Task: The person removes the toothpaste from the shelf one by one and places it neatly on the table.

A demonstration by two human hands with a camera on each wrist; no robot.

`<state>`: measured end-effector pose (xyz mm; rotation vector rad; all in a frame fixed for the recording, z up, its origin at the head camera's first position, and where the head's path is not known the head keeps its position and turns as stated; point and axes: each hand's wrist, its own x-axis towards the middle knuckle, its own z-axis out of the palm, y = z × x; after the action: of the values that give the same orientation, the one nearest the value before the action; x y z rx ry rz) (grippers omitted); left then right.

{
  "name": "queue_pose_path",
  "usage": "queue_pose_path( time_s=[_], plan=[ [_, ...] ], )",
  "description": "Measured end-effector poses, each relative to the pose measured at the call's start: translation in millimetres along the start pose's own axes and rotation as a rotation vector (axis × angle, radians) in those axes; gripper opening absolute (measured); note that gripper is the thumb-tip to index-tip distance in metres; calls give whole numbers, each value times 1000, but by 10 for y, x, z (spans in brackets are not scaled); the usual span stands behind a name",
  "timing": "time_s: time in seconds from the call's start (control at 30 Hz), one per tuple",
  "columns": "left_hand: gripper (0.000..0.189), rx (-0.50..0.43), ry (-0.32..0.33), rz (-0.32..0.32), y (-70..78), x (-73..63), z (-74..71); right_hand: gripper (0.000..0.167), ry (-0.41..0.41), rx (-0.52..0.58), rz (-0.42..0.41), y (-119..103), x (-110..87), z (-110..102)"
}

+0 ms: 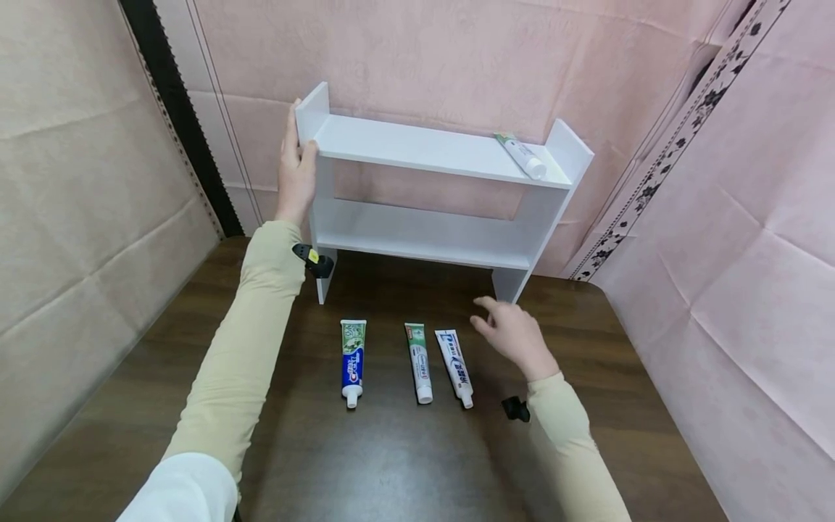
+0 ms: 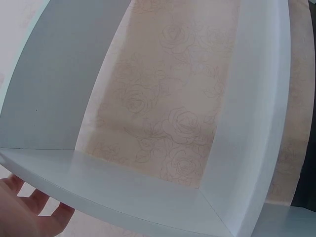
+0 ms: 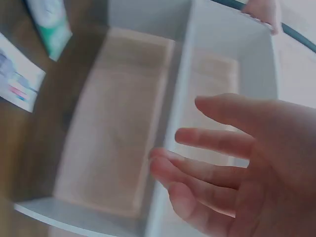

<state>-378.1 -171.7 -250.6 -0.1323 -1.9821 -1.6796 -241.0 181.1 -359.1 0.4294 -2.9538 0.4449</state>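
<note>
A white two-tier shelf rack (image 1: 417, 235) stands at the back of the table. My left hand (image 1: 296, 181) grips the upper part of its left side panel; in the left wrist view the fingers (image 2: 52, 217) show along the panel's outer side. My right hand (image 1: 518, 337) hovers before the rack's right foot, fingers spread loosely and nothing in them. To its left lie a white-and-blue toothpaste tube (image 1: 454, 368), a green-and-white toothpaste tube (image 1: 420, 362) and, farther left, a blue-and-green Crest toothpaste tube (image 1: 353, 362). Another white toothpaste tube (image 1: 522, 156) with a green end rests on the top tier's right.
The dark wooden table (image 1: 385, 464) carries the rack and the tubes. Pale patterned cloth (image 1: 443, 58) hangs behind the rack, and more cloth closes in the left and right sides.
</note>
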Motion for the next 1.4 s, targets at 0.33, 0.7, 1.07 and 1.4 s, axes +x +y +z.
queue_pose_path(
  time_s=[0.33, 0.7, 1.07, 1.4],
  plan=[
    [61, 11, 5, 15, -56, 19, 3, 39, 226, 16, -23, -54, 286, -747],
    [62, 8, -12, -21, 141, -144, -20, 40, 492, 94, -25, 10, 629, -1305],
    [60, 22, -6, -7, -113, 49, -16, 56, 413, 104, 86, 89, 1232, -1491],
    [61, 5, -24, -25, -34, 15, -31, 58, 208, 39, 133, 89, 1548, -1569]
  ],
)
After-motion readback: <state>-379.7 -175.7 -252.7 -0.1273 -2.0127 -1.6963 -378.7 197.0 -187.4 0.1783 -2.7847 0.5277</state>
